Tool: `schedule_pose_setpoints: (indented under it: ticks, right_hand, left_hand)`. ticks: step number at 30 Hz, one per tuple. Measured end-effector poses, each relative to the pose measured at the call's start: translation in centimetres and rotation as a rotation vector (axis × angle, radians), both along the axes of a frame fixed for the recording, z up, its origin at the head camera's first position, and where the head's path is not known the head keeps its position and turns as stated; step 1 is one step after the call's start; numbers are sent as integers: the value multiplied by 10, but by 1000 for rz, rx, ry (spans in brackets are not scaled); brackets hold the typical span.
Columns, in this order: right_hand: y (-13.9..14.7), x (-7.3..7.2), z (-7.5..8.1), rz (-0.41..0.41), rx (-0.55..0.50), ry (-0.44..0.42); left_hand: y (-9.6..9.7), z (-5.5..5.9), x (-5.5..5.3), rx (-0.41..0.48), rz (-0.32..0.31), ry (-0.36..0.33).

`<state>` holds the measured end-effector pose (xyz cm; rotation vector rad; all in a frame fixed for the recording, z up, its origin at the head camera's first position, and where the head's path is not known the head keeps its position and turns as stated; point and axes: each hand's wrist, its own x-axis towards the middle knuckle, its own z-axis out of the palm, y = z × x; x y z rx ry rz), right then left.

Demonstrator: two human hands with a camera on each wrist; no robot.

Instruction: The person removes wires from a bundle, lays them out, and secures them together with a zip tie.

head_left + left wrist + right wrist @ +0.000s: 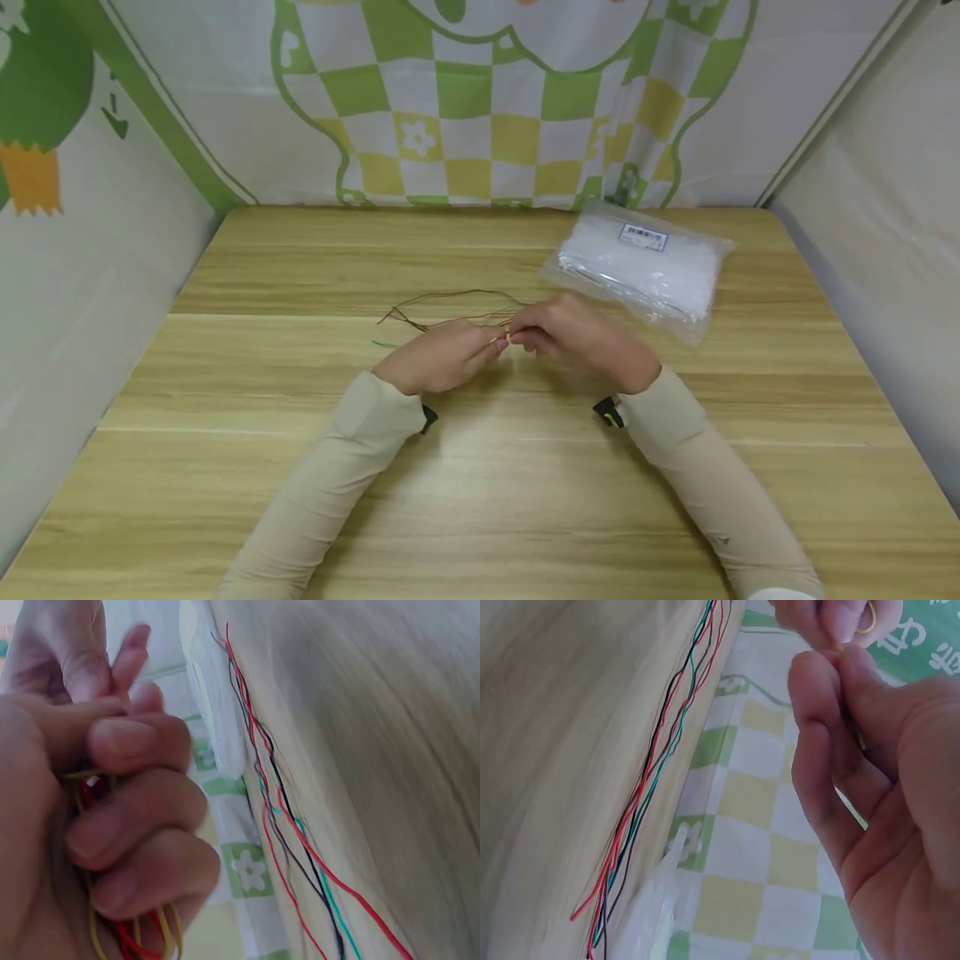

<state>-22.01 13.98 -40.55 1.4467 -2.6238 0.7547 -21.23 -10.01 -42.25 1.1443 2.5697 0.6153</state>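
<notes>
Both hands meet above the table, fingertips close together. My left hand (448,357) curls its fingers round yellow wire (178,934) and red wire (137,949), whose loops hang out below the fingers in the left wrist view. With thumb and index finger, my right hand (579,340) pinches a thin yellow wire (862,739), part of which shows inside its palm. A yellow loop (871,618) also shows at the left fingers in the right wrist view. Beyond the hands lie loose thin wires (457,318) in red, black and green. The pinched ends are mostly hidden by the fingertips.
A clear plastic bag (637,262) with white contents and a barcode label lies at the back right of the wooden table (480,500). A checked green and yellow curtain (465,92) hangs behind the table's back edge, and pale cloth walls stand at both sides.
</notes>
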Motion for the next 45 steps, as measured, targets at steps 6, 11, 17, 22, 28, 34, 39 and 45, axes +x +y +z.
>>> schedule_pose_setpoints:
  ticks: [6, 11, 17, 22, 28, 34, 39, 45]
  right_hand:
    - [11, -9, -2, -95, 16, 15]
    - [23, -17, -5, -125, 8, 51]
    - [32, -22, -4, -193, 17, 78]
    - [38, -23, -3, -256, 52, 80]
    - [43, -25, -1, -276, 62, 100]
    - [57, -30, -3, -331, 76, 76]
    - [64, -33, -5, -382, 95, 38]
    - [69, -37, -6, -429, 114, 9]
  left_hand:
    - [-20, 2, -11, 91, 69, -127]
    - [-33, 3, -17, 145, 85, -171]
    - [-36, 4, -22, 156, 49, -145]
    - [-45, 2, -26, 164, 48, -102]
    - [-58, 6, -28, 178, 92, -81]
    - [-77, 8, -32, 185, 149, -80]
    - [-86, 7, -34, 177, 169, -84]
    - [-93, 6, -37, 142, 196, -100]
